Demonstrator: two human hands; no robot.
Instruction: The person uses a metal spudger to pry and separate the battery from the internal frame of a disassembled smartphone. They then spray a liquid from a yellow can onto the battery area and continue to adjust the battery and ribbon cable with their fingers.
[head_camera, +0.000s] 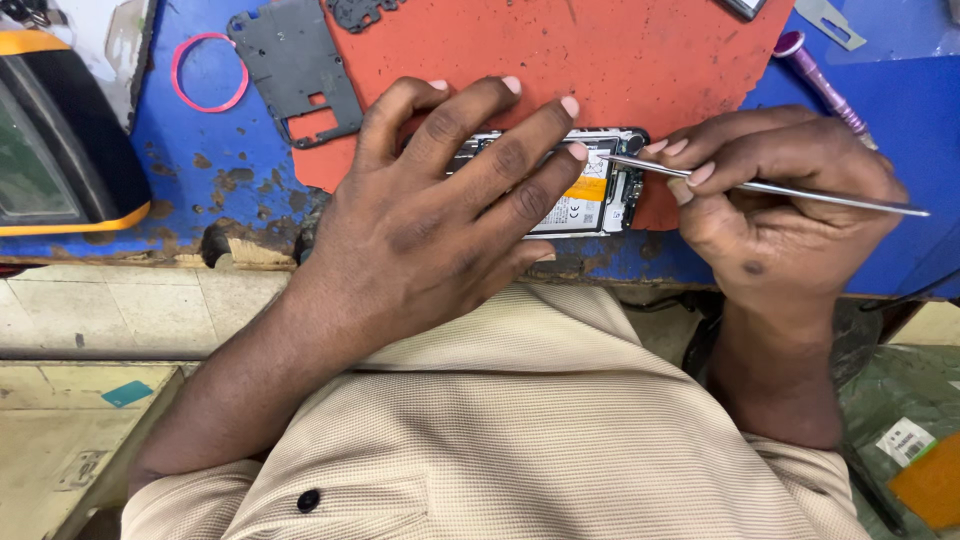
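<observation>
worn blue bench top (215, 150), chipped and pitted along its near edge, with a ragged-edged orange-red rubber work mat (600, 50) laid across its middle. near the mat's near edge, an opened black smartphone with its back cover off (590, 185), lying flat with the long side running left to right, pale battery with a yellow label showing at the right end. left hand (440, 215) spread palm down over the phone's left and middle part, fingers fanned out toward the far right, fingertips pressing on the phone body, nothing gripped. right hand (770, 195) just right of the phone, curled closed around a thin silver metal pick tool (770, 188), pinched between thumb and fingertips, pointed tip touching the phone near the battery's right end, long shaft sticking out to the right past the knuckles. dark grey flat plastic phone frame plate (295, 65) lying at the mat's far left edge, thin pink rubber band loop (208, 72) just left of that on the blue surface. black and yellow boxy device (55, 130) at the far left. purple-handled slim screwdriver (820, 80) lying beyond the right hand. beige ribbed shirt (540, 440) filling the near part of the view.
</observation>
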